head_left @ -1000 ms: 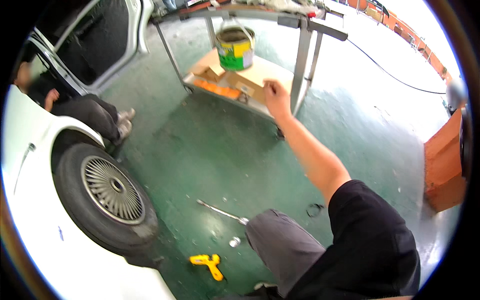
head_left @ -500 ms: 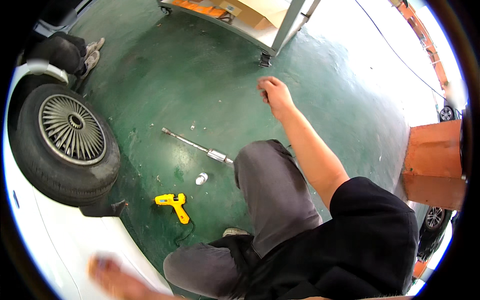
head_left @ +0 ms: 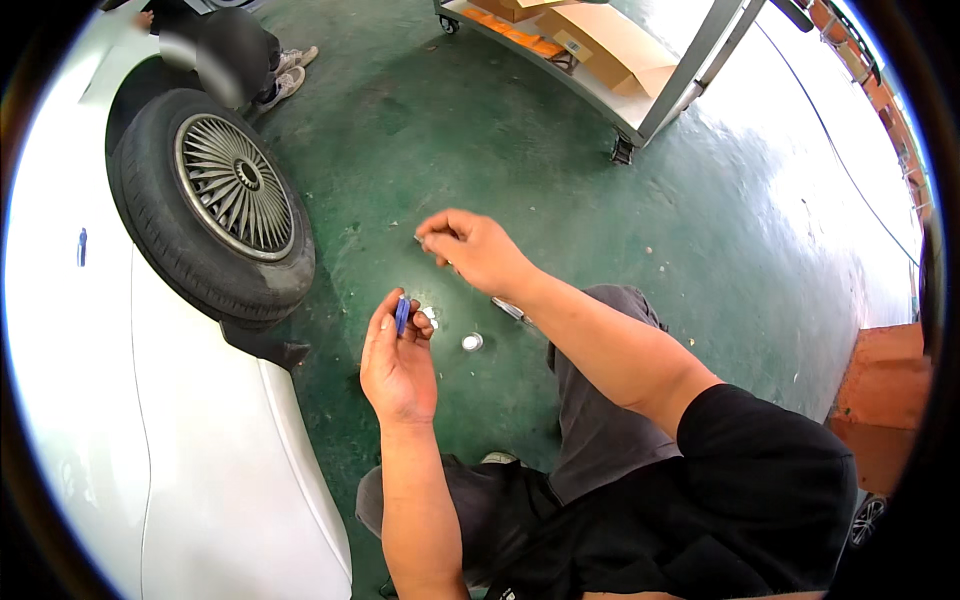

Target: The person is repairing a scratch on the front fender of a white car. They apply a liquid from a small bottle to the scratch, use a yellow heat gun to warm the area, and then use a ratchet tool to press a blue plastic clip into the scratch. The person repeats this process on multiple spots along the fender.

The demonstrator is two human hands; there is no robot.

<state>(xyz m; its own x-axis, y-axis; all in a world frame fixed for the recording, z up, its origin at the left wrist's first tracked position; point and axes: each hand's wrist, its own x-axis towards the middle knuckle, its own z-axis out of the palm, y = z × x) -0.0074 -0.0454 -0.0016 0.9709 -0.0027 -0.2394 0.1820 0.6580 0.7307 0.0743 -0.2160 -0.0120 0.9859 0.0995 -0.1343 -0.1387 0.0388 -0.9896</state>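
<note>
A small blue object (head_left: 402, 316) is held in the part-curled left hand (head_left: 399, 362), right of the white car (head_left: 215, 440). The right hand (head_left: 480, 253), bent-fingered, is seen slightly farther off; whether anything is gripped cannot be told.

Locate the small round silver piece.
In the head view, the silver piece is on the green floor near the middle, right of the left hand and below-left of the metal tool.

Wheeled cart (head_left: 690, 72) with cardboard box (head_left: 612, 50)
</note>
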